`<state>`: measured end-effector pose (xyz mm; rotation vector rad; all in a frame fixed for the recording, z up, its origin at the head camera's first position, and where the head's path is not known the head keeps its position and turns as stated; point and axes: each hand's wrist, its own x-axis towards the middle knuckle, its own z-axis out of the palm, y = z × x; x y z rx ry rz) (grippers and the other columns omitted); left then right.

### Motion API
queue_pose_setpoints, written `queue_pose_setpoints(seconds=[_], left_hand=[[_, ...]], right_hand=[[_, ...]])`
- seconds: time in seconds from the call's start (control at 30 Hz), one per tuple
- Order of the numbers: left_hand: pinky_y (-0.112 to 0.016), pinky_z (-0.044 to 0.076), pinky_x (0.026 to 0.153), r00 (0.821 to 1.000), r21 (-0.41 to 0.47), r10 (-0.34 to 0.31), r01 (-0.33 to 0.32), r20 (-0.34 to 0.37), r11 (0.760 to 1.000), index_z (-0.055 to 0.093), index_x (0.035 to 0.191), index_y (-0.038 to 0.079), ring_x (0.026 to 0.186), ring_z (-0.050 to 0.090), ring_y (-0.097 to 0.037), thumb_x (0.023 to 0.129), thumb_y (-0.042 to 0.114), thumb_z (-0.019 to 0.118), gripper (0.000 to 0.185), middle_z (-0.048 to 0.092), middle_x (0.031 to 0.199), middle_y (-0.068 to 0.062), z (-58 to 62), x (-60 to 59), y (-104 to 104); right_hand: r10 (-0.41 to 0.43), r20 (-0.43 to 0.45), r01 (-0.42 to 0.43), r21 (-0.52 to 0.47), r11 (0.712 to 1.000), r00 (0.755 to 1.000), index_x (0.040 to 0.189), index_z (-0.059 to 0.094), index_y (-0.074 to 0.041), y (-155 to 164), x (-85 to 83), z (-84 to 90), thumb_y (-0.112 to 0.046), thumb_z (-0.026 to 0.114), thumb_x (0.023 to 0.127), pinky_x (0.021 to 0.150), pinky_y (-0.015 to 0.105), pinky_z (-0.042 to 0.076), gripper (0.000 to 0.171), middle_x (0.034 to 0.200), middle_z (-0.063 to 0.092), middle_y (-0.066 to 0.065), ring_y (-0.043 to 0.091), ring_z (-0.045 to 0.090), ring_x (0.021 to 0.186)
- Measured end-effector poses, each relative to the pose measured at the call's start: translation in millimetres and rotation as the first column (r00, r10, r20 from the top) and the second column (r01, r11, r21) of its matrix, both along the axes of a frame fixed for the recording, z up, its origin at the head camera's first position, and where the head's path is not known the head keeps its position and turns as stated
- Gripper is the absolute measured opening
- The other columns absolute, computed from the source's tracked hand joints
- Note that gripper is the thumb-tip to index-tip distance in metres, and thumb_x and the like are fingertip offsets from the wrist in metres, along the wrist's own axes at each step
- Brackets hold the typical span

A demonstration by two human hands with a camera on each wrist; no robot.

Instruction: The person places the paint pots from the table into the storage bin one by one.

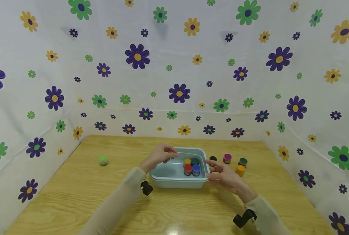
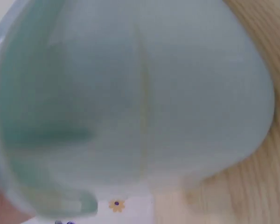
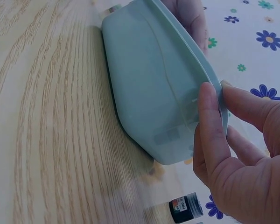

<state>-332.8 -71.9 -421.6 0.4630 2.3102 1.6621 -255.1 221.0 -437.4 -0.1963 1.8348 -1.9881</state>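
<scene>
A pale blue plastic basin [image 1: 169,169] sits on the table, holding a yellow-lidded jar [image 1: 187,162], a dark teal jar [image 1: 195,161], a red jar [image 1: 187,169] and a blue jar [image 1: 196,169] grouped toward its right end. My right hand [image 1: 225,178] pinches the basin's right rim between thumb and fingers, seen closely in the right wrist view. Over the basin's left part, my left hand [image 1: 160,156] hovers with fingers loosely bent and nothing visible in them. The basin's outer wall [image 2: 191,93] fills the blurred left wrist view.
Right of the basin stand a black jar [image 1: 213,160], a magenta jar [image 1: 227,158], a dark green jar [image 1: 243,162] and an orange jar [image 1: 240,170]. A light green jar [image 1: 103,160] stands alone at left. Flower-printed sheeting [image 1: 162,81] encloses the wooden table [image 1: 118,209].
</scene>
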Motion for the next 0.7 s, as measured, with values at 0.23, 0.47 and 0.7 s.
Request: queue_pose_setpoints(seconds=[0.23,0.47,0.7], left_hand=[[-0.026,0.029,0.044,0.997,0.024,0.059,-0.06,0.049,0.998,0.066,0.091,0.01,0.048,0.035,-0.013,0.081,0.026,0.069,0.02,0.059,0.08,-0.009,12.2,-0.8,-17],[-0.024,0.031,0.045,0.995,0.019,0.046,-0.047,0.085,0.999,0.065,0.092,0.007,0.051,0.038,-0.012,0.079,0.028,0.071,0.026,0.055,0.073,-0.004,20.0,-2.3,-40],[-0.024,0.032,0.047,0.994,0.037,-0.031,0.028,0.108,0.999,0.062,0.099,-0.004,0.055,0.041,-0.013,0.082,0.025,0.068,0.035,0.058,0.074,-0.007,20.0,-5.6,-70]], right_hand=[[0.009,-0.014,-0.009,0.022,1.0,1.0,0.141,0.03,-0.007,0,-1.0,1.8,-0.004,0.065,0.083,0.085,0.041,0.047,0.068,0.111,0.04,0.023,0.023,0.058,0.086],[-0.002,-0.014,0.002,0.008,1.0,1.0,0.141,0.03,-0.006,1,0.7,4.6,-0.004,0.066,0.082,0.086,0.042,0.047,0.069,0.108,0.041,0.022,0.022,0.058,0.085],[-0.007,0.005,0.007,0.006,1.0,1.0,0.14,0.032,-0.008,0,-0.7,2.3,-0.002,0.066,0.081,0.083,0.039,0.049,0.068,0.11,0.04,0.023,0.022,0.058,0.085]])
